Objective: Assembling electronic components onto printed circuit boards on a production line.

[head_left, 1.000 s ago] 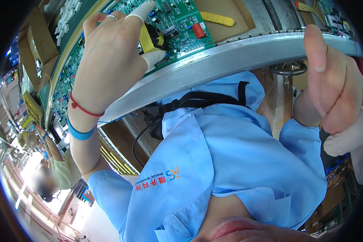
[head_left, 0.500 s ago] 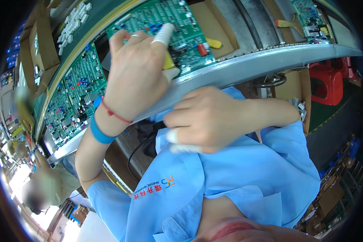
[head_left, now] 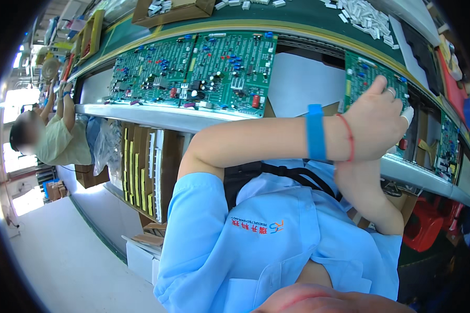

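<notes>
My left hand (head_left: 373, 117), with a blue wristband, a red cord and a ring, reaches across to a green circuit board (head_left: 356, 78) on the right. One finger stretches over the board and the others bend down toward it. A white finger cot covers one fingertip. Whatever those bent fingers hold is out of sight. Beneath the left wrist, my right forearm (head_left: 368, 193) comes up from the lower right; the right hand itself is hidden behind the left hand. Two more populated boards, a left one (head_left: 150, 65) and a middle one (head_left: 209, 57), sit side by side on the line.
A metal rail (head_left: 193, 119) borders the line on my side. White connectors (head_left: 368, 21) lie heaped beyond it, near a cardboard box (head_left: 203, 10). Another board (head_left: 446, 141) is at far right. A red stool (head_left: 428, 224) stands below. A co-worker (head_left: 62, 141) is at the left.
The view has swung left, so the board under my left hand now appears farther right. My right hand has moved from before my chest to behind the left wrist.
</notes>
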### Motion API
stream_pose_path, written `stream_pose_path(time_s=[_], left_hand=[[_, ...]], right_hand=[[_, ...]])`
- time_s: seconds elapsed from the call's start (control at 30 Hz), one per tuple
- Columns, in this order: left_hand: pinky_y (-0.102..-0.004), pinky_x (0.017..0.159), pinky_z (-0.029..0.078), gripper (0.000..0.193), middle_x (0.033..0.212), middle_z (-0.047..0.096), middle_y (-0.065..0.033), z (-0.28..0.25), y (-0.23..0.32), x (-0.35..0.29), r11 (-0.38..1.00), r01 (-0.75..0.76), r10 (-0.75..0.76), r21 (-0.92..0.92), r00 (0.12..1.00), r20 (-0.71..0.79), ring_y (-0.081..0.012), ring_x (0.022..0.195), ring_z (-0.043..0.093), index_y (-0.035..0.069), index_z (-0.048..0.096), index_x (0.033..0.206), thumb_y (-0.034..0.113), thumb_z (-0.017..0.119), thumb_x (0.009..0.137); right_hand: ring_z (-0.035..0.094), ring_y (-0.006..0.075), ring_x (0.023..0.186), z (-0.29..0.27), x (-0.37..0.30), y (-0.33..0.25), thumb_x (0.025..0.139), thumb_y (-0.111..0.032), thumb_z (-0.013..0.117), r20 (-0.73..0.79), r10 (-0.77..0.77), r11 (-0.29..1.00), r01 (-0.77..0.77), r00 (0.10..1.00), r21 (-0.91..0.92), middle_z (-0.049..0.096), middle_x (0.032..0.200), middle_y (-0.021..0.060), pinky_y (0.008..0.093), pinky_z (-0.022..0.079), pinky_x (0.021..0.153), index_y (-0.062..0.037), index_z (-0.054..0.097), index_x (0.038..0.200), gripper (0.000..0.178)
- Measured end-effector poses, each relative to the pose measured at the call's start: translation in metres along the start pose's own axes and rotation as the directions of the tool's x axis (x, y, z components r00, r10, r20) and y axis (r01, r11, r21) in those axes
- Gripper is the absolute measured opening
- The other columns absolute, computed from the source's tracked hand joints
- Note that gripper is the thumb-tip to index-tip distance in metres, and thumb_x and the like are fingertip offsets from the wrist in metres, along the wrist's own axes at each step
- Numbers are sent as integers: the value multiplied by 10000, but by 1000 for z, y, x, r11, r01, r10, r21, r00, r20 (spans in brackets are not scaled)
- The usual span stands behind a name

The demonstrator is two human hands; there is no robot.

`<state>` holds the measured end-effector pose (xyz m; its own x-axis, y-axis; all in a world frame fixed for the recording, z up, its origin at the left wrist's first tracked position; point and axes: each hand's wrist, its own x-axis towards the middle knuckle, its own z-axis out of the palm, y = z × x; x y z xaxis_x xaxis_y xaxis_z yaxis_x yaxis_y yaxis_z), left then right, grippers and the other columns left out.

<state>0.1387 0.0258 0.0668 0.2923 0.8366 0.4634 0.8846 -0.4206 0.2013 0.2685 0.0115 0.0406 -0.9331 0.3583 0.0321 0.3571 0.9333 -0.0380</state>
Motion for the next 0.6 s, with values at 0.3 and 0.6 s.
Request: stream_pose_path(time_s=[0.3, 0.6], left_hand=[[-373, 889, 368, 480, 1021, 681, -84, -94, -100, -120, 814, 484, -442, 321, 875, -197, -245, 908, 613, 95, 573, 1262, 274, 688, 832], [-378, 906, 432, 603, 1154, 646, -153, -111, -146, -199, 389, 671, -864, 631, 503, -1, -322, 1082, 562, 54, 384, 1418, 447, 460, 968]], right_hand=[[637, 299, 683, -23, -28, 49, 762, -62, 561, 16, 315, 943, -315, 949, 110, 614, 887, 83, 430, 496, 556, -67, 584, 1098, 337], [651, 323, 749, -7, -76, 94, 829, -152, 543, -387, 524, 844, -401, 759, 357, 663, 850, 112, 442, 508, 650, -131, 644, 1018, 215]])
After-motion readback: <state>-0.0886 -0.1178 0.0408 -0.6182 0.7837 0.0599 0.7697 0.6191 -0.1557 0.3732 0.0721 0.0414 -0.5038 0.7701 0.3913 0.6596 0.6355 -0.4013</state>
